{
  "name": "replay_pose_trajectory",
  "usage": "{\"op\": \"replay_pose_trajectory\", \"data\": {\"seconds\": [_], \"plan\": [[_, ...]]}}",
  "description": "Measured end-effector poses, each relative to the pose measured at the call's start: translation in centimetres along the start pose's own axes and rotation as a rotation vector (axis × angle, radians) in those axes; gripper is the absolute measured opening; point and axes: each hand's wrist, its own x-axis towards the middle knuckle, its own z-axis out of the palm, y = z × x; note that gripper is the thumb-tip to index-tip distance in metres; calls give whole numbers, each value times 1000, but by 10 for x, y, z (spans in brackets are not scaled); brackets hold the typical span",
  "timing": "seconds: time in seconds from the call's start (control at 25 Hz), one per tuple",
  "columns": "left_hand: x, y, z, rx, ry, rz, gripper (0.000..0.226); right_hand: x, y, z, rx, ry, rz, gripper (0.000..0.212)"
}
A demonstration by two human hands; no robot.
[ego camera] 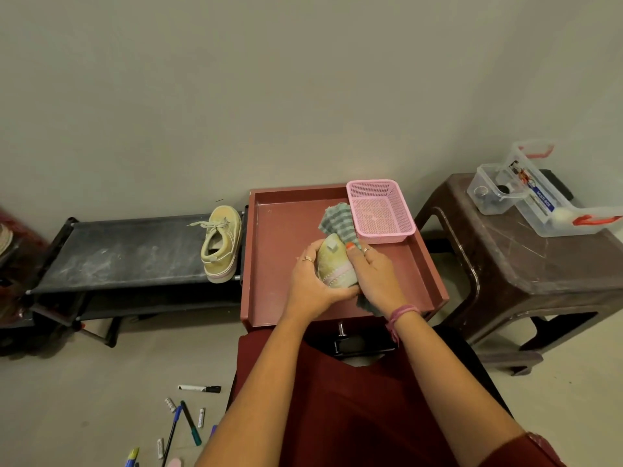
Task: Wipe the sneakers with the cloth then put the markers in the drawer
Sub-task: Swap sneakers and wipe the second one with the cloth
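Sneaker (334,264) upright between both hands, long axis vertical, heel up.

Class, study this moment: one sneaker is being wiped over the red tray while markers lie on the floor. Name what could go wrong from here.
1. The markers lie loose on the floor beside the person's legs; a shifted foot might scatter them.
2. The other sneaker rests on its side at the dark rack's end and might slip off.
3. The cloth in the right hand trails toward the pink basket and might nudge it.

Plain grey-beige wall (303,79), pale floor (84,382), black low rack (128,254) (dusty), brown plastic stool (526,264) at right.
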Motion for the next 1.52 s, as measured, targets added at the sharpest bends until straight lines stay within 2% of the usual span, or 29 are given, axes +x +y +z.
{"op": "replay_pose_trajectory", "data": {"seconds": [0.08,0.16,0.24,0.36,0.44,0.56,0.64,0.72,0.8,0.88,1.0,1.08,1.16,1.2,1.28,1.36,1.4,1.44,1.48,1.52], "plan": [[-3,-2,-3,-24,7,-13,80,-19,10,-3,-198,-82,-233,37],[-4,-3,-8,-120,8,-32,68,-30,14,-9,-502,-158,-483,44],[-3,-4,-10,-161,-9,-25,57,-27,14,-14,-751,-181,-619,48],[1,4,-12,-106,-5,-58,44,-14,-1,-5,-929,-159,-650,52],[4,6,-13,-94,28,-79,41,-7,-17,8,-992,-155,-564,51],[2,8,-12,-39,11,-42,50,5,-37,24,-1127,-208,-443,48],[1,8,-8,-24,21,-32,55,10,-43,28,-1093,-187,-405,49],[3,8,-10,-31,38,-68,47,3,-38,25,-1010,-205,-403,50],[6,-3,-16,-64,4,-109,41,-16,-23,17,-972,-243,-481,50],[6,-13,-19,-114,-42,-143,44,-35,-9,5,-963,-196,-571,51],[2,-7,-12,-111,-27,-88,45,-35,0,-3,-980,-149,-584,50],[3,3,-8,-84,-30,-68,53,-17,-7,-2,-876,-193,-433,49],[2,3,-5,-23,-53,-51,75,6,-15,-8,-590,-242,-180,44],[0,5,-4,-14,-54,-39,84,11,-16,-12,-459,-231,-117,38],[-2,1,-2,-18,-30,-62,80,1,-10,-15,-436,-228,-199,38],[1,-4,-7,3,-106,-126,46,-28,6,-11,-633,-249,-442,46],[3,-6,-9,47,-223,-167,30,-41,16,-11,-757,-237,-574,48],[4,-10,-10,79,-300,-210,33,-49,26,-13,-842,-220,-666,49],[6,-10,-9,67,-282,-209,41,-51,34,-17,-868,-192,-706,49],[6,-9,-8,40,-196,-184,38,-48,38,-20,-835,-158,-706,49]]}}
